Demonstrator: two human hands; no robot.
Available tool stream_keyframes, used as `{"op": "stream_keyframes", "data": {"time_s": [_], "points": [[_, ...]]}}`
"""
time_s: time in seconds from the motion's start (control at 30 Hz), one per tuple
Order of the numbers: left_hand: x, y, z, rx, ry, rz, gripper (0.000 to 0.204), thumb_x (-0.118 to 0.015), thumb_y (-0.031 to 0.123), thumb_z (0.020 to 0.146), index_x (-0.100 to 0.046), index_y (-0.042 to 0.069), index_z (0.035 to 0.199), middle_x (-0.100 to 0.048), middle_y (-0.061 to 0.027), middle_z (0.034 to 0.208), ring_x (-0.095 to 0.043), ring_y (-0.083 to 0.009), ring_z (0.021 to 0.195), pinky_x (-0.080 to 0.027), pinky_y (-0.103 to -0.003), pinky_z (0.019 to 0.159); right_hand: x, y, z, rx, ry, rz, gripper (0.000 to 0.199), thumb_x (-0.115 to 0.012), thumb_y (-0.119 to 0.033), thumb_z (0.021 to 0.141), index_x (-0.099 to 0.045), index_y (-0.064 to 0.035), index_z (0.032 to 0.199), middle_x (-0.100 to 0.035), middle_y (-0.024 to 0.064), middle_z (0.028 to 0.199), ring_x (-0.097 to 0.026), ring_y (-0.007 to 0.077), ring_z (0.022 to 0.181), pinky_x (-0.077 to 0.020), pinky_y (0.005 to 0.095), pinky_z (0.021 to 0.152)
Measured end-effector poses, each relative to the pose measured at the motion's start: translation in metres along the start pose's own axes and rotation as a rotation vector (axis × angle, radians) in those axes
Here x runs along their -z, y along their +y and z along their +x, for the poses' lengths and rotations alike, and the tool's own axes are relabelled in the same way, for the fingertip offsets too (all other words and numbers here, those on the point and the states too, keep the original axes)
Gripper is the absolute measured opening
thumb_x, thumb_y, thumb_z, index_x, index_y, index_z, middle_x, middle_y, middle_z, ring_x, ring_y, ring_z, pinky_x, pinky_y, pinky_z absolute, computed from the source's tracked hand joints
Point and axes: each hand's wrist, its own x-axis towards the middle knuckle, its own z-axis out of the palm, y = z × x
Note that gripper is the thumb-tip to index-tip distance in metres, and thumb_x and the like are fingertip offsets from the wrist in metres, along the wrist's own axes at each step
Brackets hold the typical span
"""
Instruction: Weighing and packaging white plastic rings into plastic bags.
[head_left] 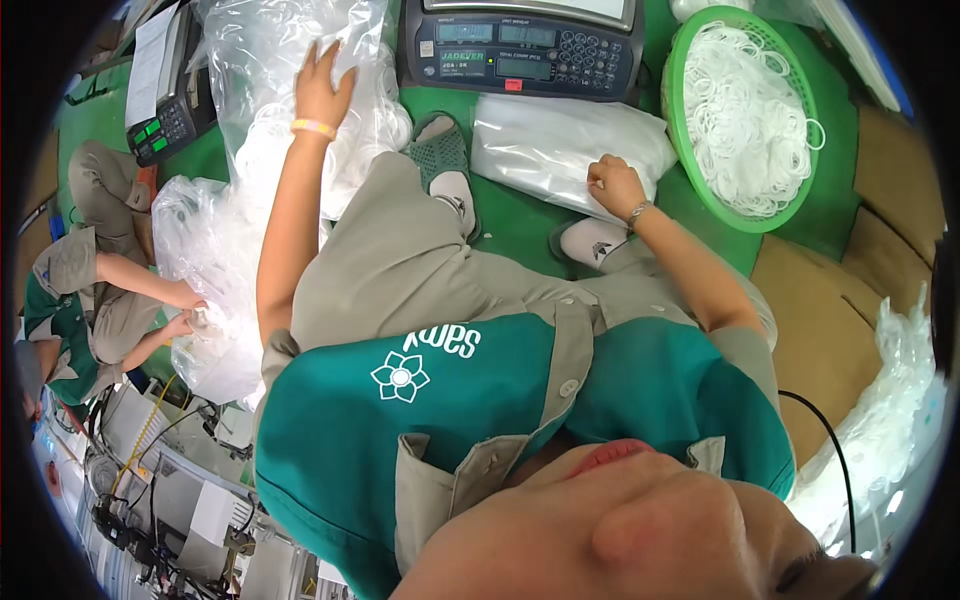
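My left hand lies flat with fingers spread on a big clear plastic bag full of thin white rings, at the upper left. My right hand presses with curled fingers on a smaller flat clear bag lying on the green floor mat in front of a dark counting scale. My legs and grey-white shoes sit between the two bags.
A green round basket heaped with white rings stands at the upper right. A second scale sits at the upper left. Another person at the left handles a clear bag. Cardboard lies at the right, with more clear bags.
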Motion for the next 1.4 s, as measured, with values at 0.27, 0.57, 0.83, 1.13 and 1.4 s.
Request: {"op": "stream_keyframes", "data": {"time_s": [0.27, 0.57, 0.83, 1.13, 1.4], "points": [[-0.035, 0.163, -0.009, -0.454, -0.947, -0.551, 0.075, -0.065, 0.039, 0.066, -0.034, 0.007, 0.125, -0.037, -0.0168, 0.126, -0.037, -0.0297, 0.116, -0.030, -0.034, 0.096, 0.065, -0.057, -0.034, 0.376, -0.530, 0.478, 0.018, -0.054, -0.004, 0.061, -0.037, -0.0052, 0.066, -0.053, 0.0153, 0.106, -0.050, 0.0267, 0.099, -0.0413, 0.0284, 0.067], [-0.049, 0.176, -0.026, -0.172, -1.260, -0.849, 0.023, -0.055, 0.026, 0.078, -0.057, 0.005, 0.088, -0.059, -0.0122, 0.085, -0.056, -0.0236, 0.082, -0.041, -0.034, 0.077, 0.106, -0.041, -0.008, 0.032, -0.273, 1.792, 0.017, -0.053, -0.012, 0.080, -0.046, -0.0045, 0.095, -0.052, 0.0081, 0.107, -0.052, 0.0118, 0.091, -0.0439, 0.0248, 0.079], [-0.045, 0.147, -0.049, -0.329, -1.294, -0.657, 0.017, -0.053, 0.021, 0.074, -0.052, 0.005, 0.075, -0.056, -0.0104, 0.068, -0.054, -0.0231, 0.063, -0.040, -0.036, 0.056, -0.031, 0.007, 0.013, 0.099, -0.150, -0.274, 0.040, -0.042, -0.029, 0.081, -0.047, -0.0051, 0.113, -0.052, 0.0183, 0.106, -0.052, 0.0300, 0.093, -0.0411, 0.0401, 0.080], [-0.049, 0.147, -0.047, -0.366, -1.038, -0.582, 0.020, -0.052, 0.019, 0.073, -0.054, 0.003, 0.084, -0.056, -0.0153, 0.078, -0.053, -0.0299, 0.075, -0.041, -0.038, 0.065, -0.043, 0.030, 0.023, -0.244, 0.023, 0.209, 0.047, -0.033, -0.038, 0.086, -0.044, -0.0016, 0.114, -0.055, 0.0159, 0.104, -0.054, 0.0278, 0.094, -0.0415, 0.0373, 0.080], [-0.035, 0.142, -0.041, -0.369, -1.009, -0.517, 0.021, -0.052, 0.022, 0.071, -0.054, 0.005, 0.084, -0.057, -0.0144, 0.080, -0.055, -0.0308, 0.076, -0.042, -0.038, 0.065, -0.039, 0.032, 0.031, -0.120, -0.376, -0.246, 0.034, -0.051, -0.026, 0.073, -0.054, -0.0071, 0.101, -0.058, 0.0192, 0.093, -0.056, 0.0335, 0.084, -0.0439, 0.0400, 0.073]]}}
